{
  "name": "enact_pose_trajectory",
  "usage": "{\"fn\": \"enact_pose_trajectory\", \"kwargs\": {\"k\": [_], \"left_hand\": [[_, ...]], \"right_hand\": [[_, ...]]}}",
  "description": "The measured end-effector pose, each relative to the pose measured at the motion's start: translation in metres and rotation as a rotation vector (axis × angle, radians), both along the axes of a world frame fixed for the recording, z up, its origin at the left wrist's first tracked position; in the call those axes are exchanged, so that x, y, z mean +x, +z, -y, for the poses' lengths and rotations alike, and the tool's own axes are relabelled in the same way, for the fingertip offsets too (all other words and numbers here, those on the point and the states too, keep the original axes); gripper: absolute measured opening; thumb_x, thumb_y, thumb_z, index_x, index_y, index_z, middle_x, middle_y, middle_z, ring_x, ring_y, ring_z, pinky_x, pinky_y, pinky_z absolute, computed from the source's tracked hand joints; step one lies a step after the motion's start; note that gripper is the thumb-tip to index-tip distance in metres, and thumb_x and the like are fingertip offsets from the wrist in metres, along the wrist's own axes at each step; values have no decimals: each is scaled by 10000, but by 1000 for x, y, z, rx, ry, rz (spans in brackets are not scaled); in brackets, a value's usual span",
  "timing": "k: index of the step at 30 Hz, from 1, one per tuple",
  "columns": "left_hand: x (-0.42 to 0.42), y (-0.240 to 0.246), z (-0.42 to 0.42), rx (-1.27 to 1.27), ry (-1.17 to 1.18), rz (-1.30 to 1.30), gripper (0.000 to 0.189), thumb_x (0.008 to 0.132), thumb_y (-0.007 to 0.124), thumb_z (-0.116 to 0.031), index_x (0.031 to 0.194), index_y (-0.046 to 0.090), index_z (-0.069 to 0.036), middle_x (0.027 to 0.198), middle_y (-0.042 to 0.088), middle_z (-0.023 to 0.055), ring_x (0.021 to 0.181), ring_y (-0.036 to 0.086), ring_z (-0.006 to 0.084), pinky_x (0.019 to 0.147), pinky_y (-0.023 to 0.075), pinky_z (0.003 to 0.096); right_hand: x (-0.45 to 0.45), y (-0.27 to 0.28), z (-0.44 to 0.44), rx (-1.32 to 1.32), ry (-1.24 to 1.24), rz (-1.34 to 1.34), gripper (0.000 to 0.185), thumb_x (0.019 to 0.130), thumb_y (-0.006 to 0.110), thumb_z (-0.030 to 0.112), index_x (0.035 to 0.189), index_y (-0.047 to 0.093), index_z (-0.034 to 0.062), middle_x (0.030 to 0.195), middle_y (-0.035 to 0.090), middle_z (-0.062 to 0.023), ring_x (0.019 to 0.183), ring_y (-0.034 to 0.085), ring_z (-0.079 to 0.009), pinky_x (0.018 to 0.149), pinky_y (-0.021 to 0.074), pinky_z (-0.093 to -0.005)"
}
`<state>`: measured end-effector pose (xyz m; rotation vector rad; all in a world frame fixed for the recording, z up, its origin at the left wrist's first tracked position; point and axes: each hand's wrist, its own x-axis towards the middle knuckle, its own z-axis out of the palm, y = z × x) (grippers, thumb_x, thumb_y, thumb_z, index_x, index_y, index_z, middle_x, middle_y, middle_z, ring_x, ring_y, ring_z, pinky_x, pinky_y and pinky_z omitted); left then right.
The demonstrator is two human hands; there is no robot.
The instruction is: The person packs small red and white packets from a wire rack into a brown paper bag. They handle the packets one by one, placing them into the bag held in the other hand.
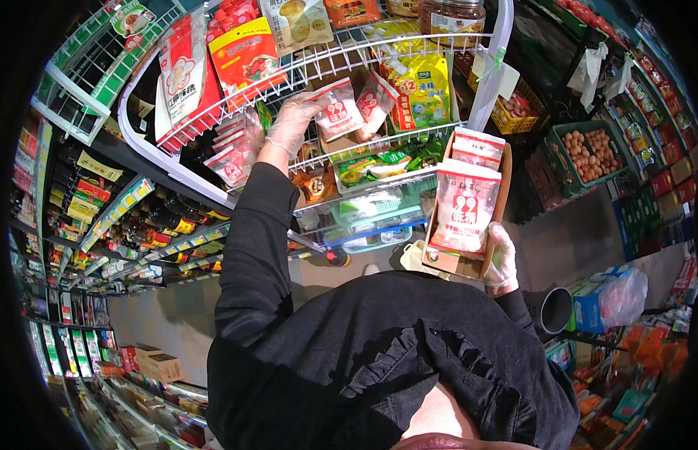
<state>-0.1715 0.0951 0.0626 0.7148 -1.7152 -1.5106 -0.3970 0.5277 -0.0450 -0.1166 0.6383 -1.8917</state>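
My left hand (292, 125), in a clear plastic glove, grips the edge of a white and red seasoning packet (339, 108) at the white wire rack (383, 48). Beside that packet leans a similar packet (377, 104), in the same rack level. On the right, my gloved right hand (501, 259) supports a cardboard box (498, 208) by its lower side. Several matching white and red packets (467, 205) stand in a row in this box, their printed fronts facing up towards me. More such packets (235, 157) are stacked in the rack left of my left hand.
A yellow seasoning pouch (421, 93) and a red-and-white bag (183, 79) stand in the rack. Green packets (377, 166) fill the tier below. Bottle shelves (157, 225) line the left. Egg crates (591, 152), a grey bin (554, 309) and a wrapped blue pack (588, 306) stand right.
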Motion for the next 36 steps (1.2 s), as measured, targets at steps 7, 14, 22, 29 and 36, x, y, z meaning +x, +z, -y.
{"fn": "enact_pose_trajectory", "kwargs": {"k": [7, 14, 22, 29, 36], "left_hand": [[2, 2, 1, 10, -17, -41, 274, 901, 815, -176, 1132, 770, -37, 1029, 766, 35, 963, 678, 134, 937, 476, 288], [6, 2, 2, -16, -20, 75, 250, 908, 803, -168, 1101, 765, -14, 1028, 761, 46, 930, 678, 131, 910, 489, 294], [8, -6, 1, -22, 15, 99, 350, 887, 821, -161, 1166, 712, 22, 1064, 774, 70, 984, 687, 124, 985, 455, 276], [15, -7, 2, 49, -49, 45, 281, 906, 797, -190, 1130, 739, -30, 1062, 757, 35, 1036, 643, 114, 1028, 404, 294], [12, -12, 4, 83, -80, -15, 368, 898, 810, -212, 1182, 719, 3, 1065, 751, 52, 1055, 639, 124, 1034, 399, 294]], "right_hand": [[-1, 0, 0, 51, -9, -17, 287, 935, 723, 229, 1106, 587, 43, 1184, 651, -142, 1170, 655, -305, 1080, 522, -535], [9, 21, 11, 112, -37, 13, 202, 954, 688, 189, 1052, 591, 41, 986, 624, -44, 966, 644, -188, 963, 558, -410], [9, 27, 11, 51, 26, 67, 205, 951, 693, 182, 1061, 607, 32, 1112, 659, -97, 1084, 659, -231, 1046, 538, -482], [6, 15, 9, 38, 38, 16, 216, 950, 711, 195, 1060, 611, 38, 1158, 660, -109, 1139, 655, -255, 1093, 509, -504], [-1, 0, 8, 42, 42, 38, 217, 943, 727, 214, 1030, 609, 53, 1142, 662, -115, 1128, 657, -266, 1074, 516, -495]]}}
